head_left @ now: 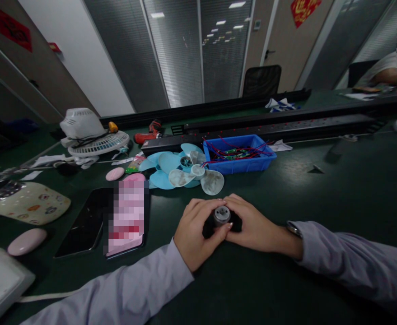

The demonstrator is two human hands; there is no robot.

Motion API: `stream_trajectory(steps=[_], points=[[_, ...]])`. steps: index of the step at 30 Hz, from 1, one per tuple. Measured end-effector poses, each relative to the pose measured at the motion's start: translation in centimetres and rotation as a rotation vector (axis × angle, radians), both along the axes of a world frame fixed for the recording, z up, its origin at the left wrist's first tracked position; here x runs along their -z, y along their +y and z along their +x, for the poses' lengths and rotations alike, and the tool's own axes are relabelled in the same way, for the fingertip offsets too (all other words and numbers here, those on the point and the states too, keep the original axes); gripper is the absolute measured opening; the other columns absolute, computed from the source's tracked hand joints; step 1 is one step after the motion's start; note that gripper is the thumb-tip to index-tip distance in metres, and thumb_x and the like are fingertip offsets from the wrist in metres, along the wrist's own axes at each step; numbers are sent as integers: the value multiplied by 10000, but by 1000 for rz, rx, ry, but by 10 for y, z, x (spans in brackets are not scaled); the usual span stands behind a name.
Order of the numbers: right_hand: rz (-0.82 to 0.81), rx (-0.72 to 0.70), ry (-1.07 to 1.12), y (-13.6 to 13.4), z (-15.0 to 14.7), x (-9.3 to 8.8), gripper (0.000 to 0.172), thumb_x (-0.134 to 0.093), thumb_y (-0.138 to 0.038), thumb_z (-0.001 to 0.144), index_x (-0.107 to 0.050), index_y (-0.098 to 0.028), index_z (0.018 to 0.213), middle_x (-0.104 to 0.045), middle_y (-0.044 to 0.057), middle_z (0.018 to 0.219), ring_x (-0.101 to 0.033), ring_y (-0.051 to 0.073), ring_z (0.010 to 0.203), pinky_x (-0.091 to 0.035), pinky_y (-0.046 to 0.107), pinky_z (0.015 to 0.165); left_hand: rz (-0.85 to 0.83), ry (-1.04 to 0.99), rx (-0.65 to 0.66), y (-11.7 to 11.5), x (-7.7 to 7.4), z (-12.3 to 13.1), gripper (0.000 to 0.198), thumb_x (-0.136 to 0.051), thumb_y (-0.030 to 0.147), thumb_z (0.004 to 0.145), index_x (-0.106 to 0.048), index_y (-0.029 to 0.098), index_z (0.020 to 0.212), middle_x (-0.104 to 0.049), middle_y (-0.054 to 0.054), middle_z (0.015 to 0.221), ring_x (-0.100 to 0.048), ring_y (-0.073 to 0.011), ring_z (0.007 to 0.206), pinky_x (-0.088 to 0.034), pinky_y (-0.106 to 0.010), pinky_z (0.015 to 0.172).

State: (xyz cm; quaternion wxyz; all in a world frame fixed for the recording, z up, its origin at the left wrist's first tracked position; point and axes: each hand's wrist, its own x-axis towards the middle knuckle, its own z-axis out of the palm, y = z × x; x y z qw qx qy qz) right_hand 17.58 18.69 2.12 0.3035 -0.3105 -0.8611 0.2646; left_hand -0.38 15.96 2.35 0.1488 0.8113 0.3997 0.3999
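In the head view, a small round silver motor [221, 215] with small holes in its end face stands between my two hands, its end facing up. Dark black material shows around it; I cannot tell whether that belongs to it. My left hand [196, 228] curls around the motor from the left, thumb against its near side. From the right, my right hand [252, 225] closes around it too, with the fingers of both hands meeting at the far side. The motor's lower part is hidden by my hands. Just beyond lie light-blue and clear fan blades [184, 169].
A blue bin [240, 155] holds wired circuit boards. Left are two phones [83, 223], a patterned cream bottle [32, 203], a pink oval object [27, 241] and a white box [2, 284]. Behind are a white fan [96, 143] and red drill [149, 133]. Someone sits far right.
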Motion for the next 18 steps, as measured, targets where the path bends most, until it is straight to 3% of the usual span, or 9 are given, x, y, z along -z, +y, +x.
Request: stream_trajectory(steps=[18], points=[[-10, 3, -18, 1, 0, 0, 235, -673, -115, 726, -566, -159, 931, -600, 55, 901, -519, 209, 844, -423, 353, 768, -18, -2, 12, 0, 0, 0, 388, -659, 235, 815, -553, 197, 1186, -655, -61, 1143, -568, -203, 1036, -473, -374, 909]])
